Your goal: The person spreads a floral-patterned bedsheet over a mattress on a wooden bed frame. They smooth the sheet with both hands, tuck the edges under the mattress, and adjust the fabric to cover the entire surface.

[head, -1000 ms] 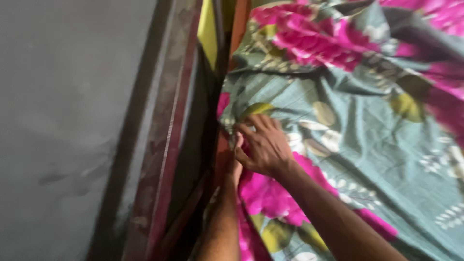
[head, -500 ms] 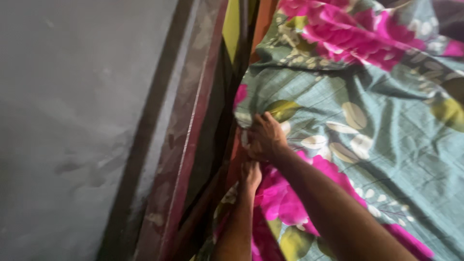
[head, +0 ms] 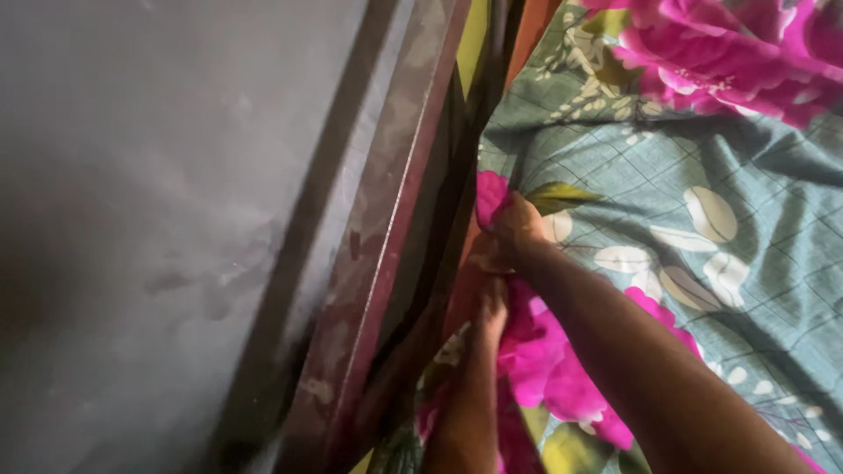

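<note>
Head view: a teal floral bedsheet (head: 702, 228) with big pink blooms covers the bed beside a dark wooden bed rail (head: 386, 219). The right hand (head: 518, 230) is clenched on the sheet's edge; the left hand (head: 488, 294), just below, has fingers hidden, grip unclear.

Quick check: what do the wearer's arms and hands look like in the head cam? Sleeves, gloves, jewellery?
Both forearms are bare, no sleeves in view. The left hand and right hand are ungloved, with no watch, band or ring visible. Fingers are partly hidden in the fabric.
</note>
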